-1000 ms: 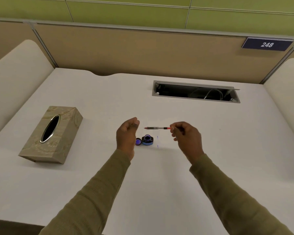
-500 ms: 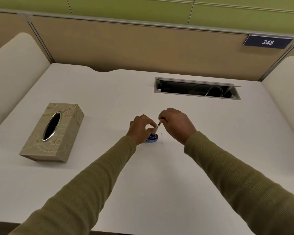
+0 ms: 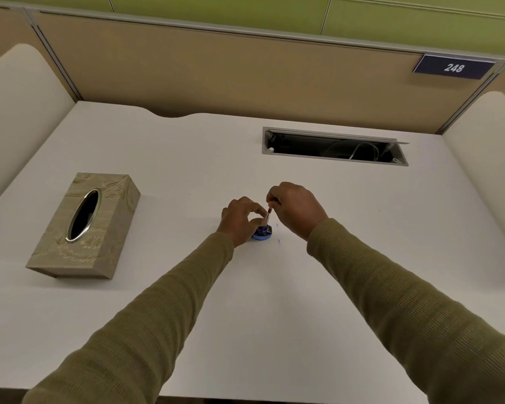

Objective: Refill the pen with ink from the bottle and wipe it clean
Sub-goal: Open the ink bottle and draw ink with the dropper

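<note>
Pen [image 3: 268, 214] over bottle [image 3: 262, 231] on white desk [image 3: 187, 158]

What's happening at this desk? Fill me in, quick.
A person is refilling a pen from an ink bottle. The left hand steadies the small blue ink bottle on the white desk, while the right hand holds the pen nearly upright, tip down at the bottle's mouth. A tissue box sits untouched to the left.

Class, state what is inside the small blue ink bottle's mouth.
The red pen's lower end enters the small blue ink bottle; its tip and the ink level are hidden.
</note>
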`<state>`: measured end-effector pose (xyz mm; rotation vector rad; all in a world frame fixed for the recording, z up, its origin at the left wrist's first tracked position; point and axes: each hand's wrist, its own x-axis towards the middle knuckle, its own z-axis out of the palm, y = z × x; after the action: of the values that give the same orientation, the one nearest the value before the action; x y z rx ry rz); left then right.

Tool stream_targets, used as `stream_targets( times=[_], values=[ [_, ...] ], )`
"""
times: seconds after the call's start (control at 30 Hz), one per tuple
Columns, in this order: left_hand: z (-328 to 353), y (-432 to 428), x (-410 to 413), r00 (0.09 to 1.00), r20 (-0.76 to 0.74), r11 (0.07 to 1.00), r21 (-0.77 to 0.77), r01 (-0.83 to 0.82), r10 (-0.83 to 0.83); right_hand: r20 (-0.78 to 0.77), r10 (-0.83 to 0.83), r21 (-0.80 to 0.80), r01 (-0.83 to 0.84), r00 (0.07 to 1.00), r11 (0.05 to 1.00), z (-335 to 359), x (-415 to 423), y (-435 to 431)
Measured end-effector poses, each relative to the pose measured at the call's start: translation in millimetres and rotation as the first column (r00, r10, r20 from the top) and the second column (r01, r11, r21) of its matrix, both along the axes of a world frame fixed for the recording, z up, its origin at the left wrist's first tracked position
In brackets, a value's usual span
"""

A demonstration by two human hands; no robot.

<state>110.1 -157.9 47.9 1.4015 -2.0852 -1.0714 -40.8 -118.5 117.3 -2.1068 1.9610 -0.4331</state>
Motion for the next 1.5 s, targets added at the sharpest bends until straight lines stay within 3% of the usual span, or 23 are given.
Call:
stream_targets(
  times=[1.2, 1.5],
  values=[
    [-20, 6, -3, 0.994, -0.080, 0.996, -0.026, -0.082, 0.080, 0.043, -0.054, 0.014, 0.053, 0.998, 0.998, -13, -6, -5],
    [-21, 4, -4, 0.993, -0.069, 0.995, 0.004, -0.096, 0.096, 0.288, -0.100, 0.107, 0.071, 0.953, 0.992, -20, -18, -13]
  ],
)
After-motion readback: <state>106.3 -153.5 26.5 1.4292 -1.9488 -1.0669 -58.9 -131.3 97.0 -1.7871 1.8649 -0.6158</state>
